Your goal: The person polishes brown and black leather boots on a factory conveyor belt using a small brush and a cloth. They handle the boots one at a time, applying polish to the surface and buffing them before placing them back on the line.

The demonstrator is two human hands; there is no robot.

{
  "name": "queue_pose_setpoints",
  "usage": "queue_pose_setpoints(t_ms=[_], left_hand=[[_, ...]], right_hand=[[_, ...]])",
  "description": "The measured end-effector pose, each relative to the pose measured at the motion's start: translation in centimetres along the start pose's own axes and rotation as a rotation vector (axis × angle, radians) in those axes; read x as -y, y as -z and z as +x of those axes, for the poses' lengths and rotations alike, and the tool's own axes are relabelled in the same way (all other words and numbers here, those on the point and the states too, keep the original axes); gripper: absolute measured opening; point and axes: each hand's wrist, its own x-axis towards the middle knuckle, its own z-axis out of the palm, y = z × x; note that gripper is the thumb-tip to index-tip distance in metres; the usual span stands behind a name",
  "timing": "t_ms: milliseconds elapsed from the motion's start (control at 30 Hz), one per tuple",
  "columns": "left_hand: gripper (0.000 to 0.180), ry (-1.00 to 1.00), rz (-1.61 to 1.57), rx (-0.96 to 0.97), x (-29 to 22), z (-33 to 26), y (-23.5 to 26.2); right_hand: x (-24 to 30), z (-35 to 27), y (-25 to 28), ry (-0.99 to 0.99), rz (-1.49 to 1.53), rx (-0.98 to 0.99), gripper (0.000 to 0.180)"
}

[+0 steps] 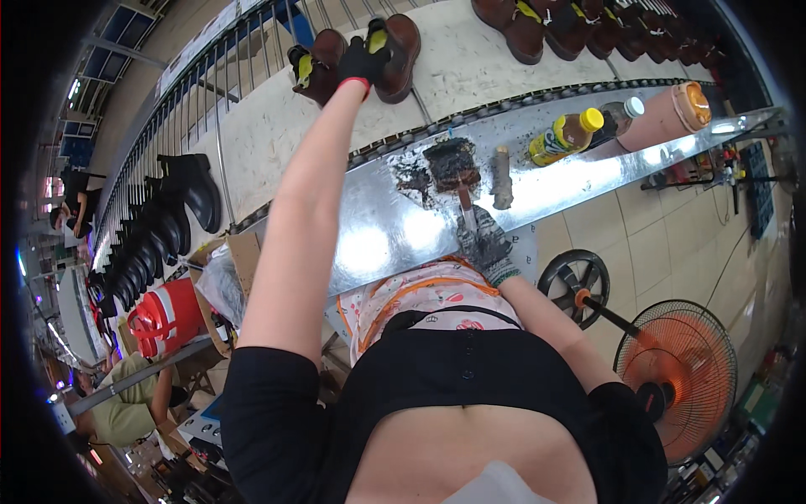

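My left hand point(363, 60), in a dark glove with a red cuff, reaches far out and grips a brown boot point(399, 52) on the pale conveyor belt point(470, 67). A second brown boot point(319, 65) stands just to its left. My right hand point(483, 245), in a stained grey glove, holds the handle of a brush point(453, 166) whose dark, paste-covered head rests on the shiny metal shelf point(378, 227).
More brown boots point(571, 25) ride the belt at the right. Bottles point(567, 136) and a pink jug point(672, 113) stand on the shelf beside a small second brush point(501, 176). Black boots point(168, 227) hang at left. An orange fan point(684, 370) stands at lower right, a seated person point(126, 403) at lower left.
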Motion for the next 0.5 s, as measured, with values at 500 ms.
queue_pose_setpoints(t_ms=[500], left_hand=[[0.068,-0.123,0.232,-0.213,12.9,-28.7,-7.6]], right_hand=[[-2.5,0.0,-1.8,-0.120,0.892,-0.003,0.025]])
